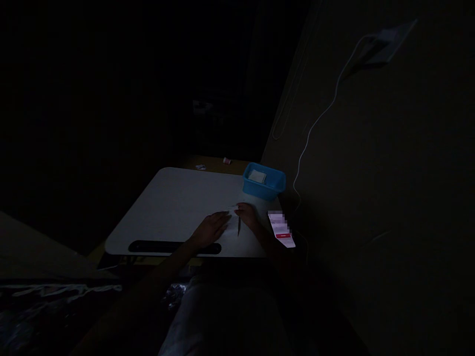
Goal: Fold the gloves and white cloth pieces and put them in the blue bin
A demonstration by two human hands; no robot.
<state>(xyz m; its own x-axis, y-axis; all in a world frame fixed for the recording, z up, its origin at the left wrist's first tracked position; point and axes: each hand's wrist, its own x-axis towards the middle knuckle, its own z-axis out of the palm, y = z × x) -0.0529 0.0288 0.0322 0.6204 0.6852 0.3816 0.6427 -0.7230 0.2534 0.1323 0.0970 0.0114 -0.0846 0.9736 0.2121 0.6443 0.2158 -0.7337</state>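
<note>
The view is very dark. On the white table, a small pale piece [233, 210], paper or cloth, lies between my two hands. From the left, my left hand [212, 229] reaches in with its fingers stretched out low over the tabletop, the tips at the piece's near-left side. My right hand [246, 214] is bent round the piece's right edge, fingers and thumb closed on it. Just below that hand shows a thin dark pointed shape [239, 226]; whether it is a pen or a shadow I cannot tell.
A blue plastic basket [260, 190] holding folded pale pieces [257, 176] stands at the table's [178, 198] back right corner. A lit phone [282, 230] lies by the right edge. A white cable [309, 131] hangs along the wall. A black slot [156, 246] runs along the front.
</note>
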